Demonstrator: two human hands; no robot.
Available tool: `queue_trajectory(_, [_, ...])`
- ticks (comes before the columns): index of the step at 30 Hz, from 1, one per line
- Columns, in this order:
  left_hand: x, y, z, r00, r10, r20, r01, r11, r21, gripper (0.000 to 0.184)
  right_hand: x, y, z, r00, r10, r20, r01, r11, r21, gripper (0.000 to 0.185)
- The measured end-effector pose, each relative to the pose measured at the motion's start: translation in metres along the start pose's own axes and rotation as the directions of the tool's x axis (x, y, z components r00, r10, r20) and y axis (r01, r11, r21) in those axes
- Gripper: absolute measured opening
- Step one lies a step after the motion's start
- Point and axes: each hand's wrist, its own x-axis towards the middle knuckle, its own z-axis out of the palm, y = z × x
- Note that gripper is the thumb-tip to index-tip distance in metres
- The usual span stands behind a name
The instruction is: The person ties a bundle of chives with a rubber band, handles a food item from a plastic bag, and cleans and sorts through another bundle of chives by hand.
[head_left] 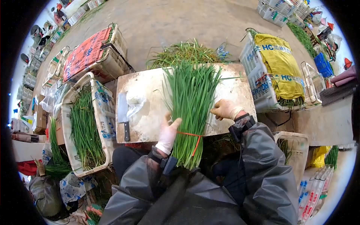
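A large bunch of green garlic chives (pixel 191 90) lies lengthwise over the board, its pale cut ends toward my lap. An orange-red band (pixel 190 134) circles its lower part, with a loose tail hanging down. My left hand (pixel 168 132), in a pale glove, is closed at the bunch's left side near the band; the thumb lies against the stems and some fingers are hidden. Just right of the bunch, my gloved right hand (pixel 227 110) has its fingertips pinched together; what they hold, if anything, is too small to name.
The stained board (pixel 150 88) carries a cleaver (pixel 123 117) and a crumpled clear plastic bag (pixel 135 104). A crate of chives (pixel 85 127) stands left. Covered crates flank the board: red cover (pixel 87 54), yellow cover (pixel 279 62). Loose trimmings (pixel 187 53) lie beyond it.
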Motion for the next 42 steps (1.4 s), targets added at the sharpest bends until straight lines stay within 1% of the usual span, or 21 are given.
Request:
queue_trajectory(1, [-0.001, 0.000, 0.000, 0.999, -0.047, 0.003, 0.047, 0.998, -0.048, 0.067, 0.001, 0.001, 0.008, 1.000, -0.017, 0.026, 0.018, 0.998, -0.054, 0.042])
queue_trajectory(3, [-0.005, -0.002, 0.004, 0.999, 0.025, 0.035, -0.022, 0.995, -0.101, 0.072, 0.001, 0.000, 0.021, 0.993, -0.038, 0.108, 0.056, 0.983, -0.174, 0.041])
queue_trajectory(4, [-0.007, -0.003, 0.008, 0.997, 0.061, 0.052, -0.054, 0.990, -0.128, 0.074, -0.003, -0.001, 0.025, 0.993, -0.064, 0.102, 0.085, 0.973, -0.213, 0.039])
queue_trajectory(5, [-0.008, -0.003, 0.011, 0.995, 0.092, 0.045, -0.091, 0.996, -0.026, 0.077, -0.003, -0.001, 0.028, 0.990, -0.117, 0.083, 0.137, 0.940, -0.312, 0.036])
queue_trajectory(7, [-0.007, -0.001, 0.018, 0.987, 0.154, 0.035, -0.158, 0.971, 0.177, 0.084, -0.004, -0.003, 0.027, 0.993, -0.116, 0.034, 0.121, 0.960, -0.254, 0.032])
queue_trajectory(8, [-0.008, 0.000, 0.021, 0.959, 0.284, 0.015, -0.259, 0.851, 0.457, 0.092, -0.002, -0.004, 0.025, 0.986, -0.159, -0.043, 0.143, 0.956, -0.255, 0.031])
queue_trajectory(9, [-0.009, 0.003, 0.028, 0.893, 0.448, 0.046, -0.395, 0.729, 0.559, 0.091, 0.001, -0.002, 0.024, 0.972, -0.201, -0.119, 0.165, 0.952, -0.257, 0.030])
queue_trajectory(11, [-0.015, 0.009, 0.035, 0.812, 0.566, 0.142, -0.454, 0.460, 0.763, 0.090, 0.009, 0.001, 0.020, 0.938, -0.236, -0.252, 0.172, 0.952, -0.252, 0.028])
queue_trajectory(12, [-0.020, 0.022, 0.038, 0.821, 0.530, 0.214, -0.464, 0.402, 0.789, 0.090, 0.015, 0.000, 0.016, 0.922, -0.232, -0.310, 0.159, 0.957, -0.243, 0.028])
queue_trajectory(15, [-0.018, 0.022, 0.045, 0.762, 0.540, 0.359, -0.553, 0.253, 0.794, 0.085, 0.029, -0.007, 0.005, 0.842, -0.247, -0.480, 0.186, 0.967, -0.171, 0.025])
queue_trajectory(18, [-0.011, 0.019, 0.047, 0.779, 0.449, 0.438, -0.571, 0.219, 0.791, 0.086, 0.051, -0.015, -0.009, 0.738, -0.287, -0.611, 0.259, 0.956, -0.137, 0.020])
queue_trajectory(21, [-0.005, 0.017, 0.047, 0.778, 0.389, 0.494, -0.594, 0.198, 0.780, 0.090, 0.081, -0.018, -0.018, 0.671, -0.290, -0.682, 0.346, 0.936, -0.057, 0.019])
queue_trajectory(25, [-0.004, 0.018, 0.050, 0.758, 0.397, 0.518, -0.615, 0.167, 0.771, 0.090, 0.117, -0.029, -0.025, 0.652, -0.282, -0.703, 0.368, 0.929, -0.032, 0.021])
queue_trajectory(26, [-0.003, 0.019, 0.050, 0.759, 0.391, 0.520, -0.614, 0.164, 0.772, 0.090, 0.126, -0.030, -0.025, 0.670, -0.260, -0.696, 0.362, 0.932, 0.001, 0.025])
queue_trajectory(30, [-0.002, 0.020, 0.050, 0.764, 0.373, 0.527, -0.614, 0.166, 0.772, 0.090, 0.154, -0.044, -0.019, 0.660, -0.255, -0.706, 0.279, 0.957, -0.085, 0.035])
queue_trajectory(33, [0.000, 0.022, 0.051, 0.772, 0.343, 0.536, -0.614, 0.182, 0.768, 0.090, 0.169, -0.058, -0.013, 0.636, -0.242, -0.733, 0.252, 0.963, -0.099, 0.034])
queue_trajectory(34, [0.000, 0.022, 0.051, 0.772, 0.339, 0.538, -0.614, 0.175, 0.770, 0.090, 0.173, -0.058, -0.011, 0.661, -0.222, -0.717, 0.261, 0.964, -0.058, 0.030])
queue_trajectory(37, [0.001, 0.023, 0.049, 0.770, 0.328, 0.547, -0.617, 0.169, 0.768, 0.089, 0.177, -0.058, -0.012, 0.647, -0.264, -0.716, 0.264, 0.958, -0.115, 0.024])
queue_trajectory(38, [0.001, 0.023, 0.048, 0.768, 0.324, 0.553, -0.620, 0.159, 0.768, 0.089, 0.174, -0.057, -0.013, 0.570, -0.309, -0.761, 0.250, 0.948, -0.198, 0.018])
queue_trajectory(39, [0.001, 0.023, 0.047, 0.770, 0.320, 0.552, -0.618, 0.157, 0.771, 0.089, 0.172, -0.056, -0.017, 0.566, -0.320, -0.760, 0.235, 0.946, -0.223, 0.016])
queue_trajectory(42, [0.001, 0.024, 0.046, 0.776, 0.312, 0.549, -0.612, 0.157, 0.775, 0.090, 0.159, -0.040, -0.034, 0.683, -0.375, -0.627, 0.201, 0.922, -0.332, 0.019])
